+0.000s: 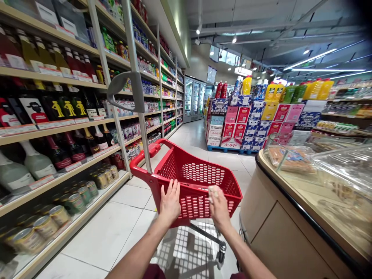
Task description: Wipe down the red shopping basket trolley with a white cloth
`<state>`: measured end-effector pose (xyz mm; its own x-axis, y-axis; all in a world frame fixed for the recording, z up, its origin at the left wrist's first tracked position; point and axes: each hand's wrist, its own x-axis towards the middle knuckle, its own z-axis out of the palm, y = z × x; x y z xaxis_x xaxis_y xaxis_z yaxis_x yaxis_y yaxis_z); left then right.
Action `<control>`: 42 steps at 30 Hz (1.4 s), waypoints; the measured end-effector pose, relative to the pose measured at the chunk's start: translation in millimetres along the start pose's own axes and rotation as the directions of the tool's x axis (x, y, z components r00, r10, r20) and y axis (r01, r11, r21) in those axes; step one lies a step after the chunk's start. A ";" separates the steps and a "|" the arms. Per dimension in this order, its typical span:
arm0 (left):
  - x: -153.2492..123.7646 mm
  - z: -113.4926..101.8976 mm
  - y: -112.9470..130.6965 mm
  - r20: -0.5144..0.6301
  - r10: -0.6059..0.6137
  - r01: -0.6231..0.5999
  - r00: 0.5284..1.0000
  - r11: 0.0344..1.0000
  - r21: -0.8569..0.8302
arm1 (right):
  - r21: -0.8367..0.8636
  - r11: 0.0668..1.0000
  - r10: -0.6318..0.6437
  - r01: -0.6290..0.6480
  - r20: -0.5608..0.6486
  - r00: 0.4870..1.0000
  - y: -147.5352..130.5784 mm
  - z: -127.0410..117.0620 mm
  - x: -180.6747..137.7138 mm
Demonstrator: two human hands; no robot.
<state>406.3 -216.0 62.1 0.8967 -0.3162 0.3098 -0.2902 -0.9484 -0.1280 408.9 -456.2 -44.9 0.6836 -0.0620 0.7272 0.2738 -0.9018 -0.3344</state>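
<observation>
A red plastic basket cart (200, 174) stands on the tiled aisle floor right in front of me, with a grey upright handle pole (136, 83) rising at its left. My left hand (170, 201) rests on the basket's near rim, fingers curled over the edge. My right hand (217, 205) grips the same rim further right, and a small pale thing sits at its fingertips that I cannot make out. The basket looks empty inside.
Shelves of bottles and tins (58, 116) line the left side. A curved glass-topped display counter (305, 193) stands close on the right. A stacked display of boxes and detergent jugs (250, 116) stands ahead, with fridges (193, 97) at the aisle's far end.
</observation>
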 end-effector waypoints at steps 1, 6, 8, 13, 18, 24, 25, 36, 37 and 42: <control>0.8 -0.5 0.6 0.000 0.006 -0.006 1.000 1.000 -0.001 | 0.007 0.999 -0.049 0.049 0.033 0.998 -6.4 2.1 2.7; 3.3 -5.0 7.2 0.048 0.035 -0.033 0.998 0.999 -0.042 | -0.034 0.986 0.160 -0.163 -0.095 0.983 19.5 -6.0 12.4; 3.9 -6.9 13.5 0.072 0.024 -0.020 0.997 0.999 -0.050 | -0.039 0.978 0.198 -0.206 -0.143 0.970 21.8 -3.7 16.9; 4.9 -13.6 15.9 0.071 0.006 -0.002 0.997 0.999 -0.049 | 0.094 0.989 -0.116 0.118 -0.025 0.993 -14.6 15.0 25.0; 4.7 -12.6 3.1 -0.011 0.019 -0.019 1.000 1.000 0.001 | 0.027 0.996 0.089 -0.086 -0.144 0.986 -16.1 15.5 32.1; 2.9 -14.9 1.4 -0.014 0.032 -0.032 0.999 0.999 -0.011 | 0.199 0.964 -0.180 0.173 0.018 0.983 -77.3 32.3 49.3; 1.2 -16.7 -2.3 -0.012 0.046 -0.046 0.999 0.999 -0.015 | 0.200 0.964 -0.182 0.174 0.024 0.983 -76.5 31.4 49.7; -4.6 -18.2 -3.2 -0.085 -0.037 0.036 0.996 0.999 -0.017 | 0.284 0.944 -0.174 0.165 0.005 0.985 -100.3 33.1 56.2; -4.5 -21.1 -4.6 -0.089 -0.016 0.013 0.996 1.000 -0.028 | 0.299 0.936 -0.199 0.187 0.008 0.980 -106.6 34.3 57.5; -4.2 -40.0 -38.3 -0.208 -0.036 0.020 0.977 0.997 -0.079 | 0.226 0.973 -0.027 0.044 -0.076 0.997 -68.3 26.0 53.0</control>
<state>400.3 -179.3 103.4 0.8174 -0.2802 0.5033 -0.2978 -0.9535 -0.0473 444.0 -386.8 0.9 0.6229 -0.0695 0.7792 0.4491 -0.7838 -0.4289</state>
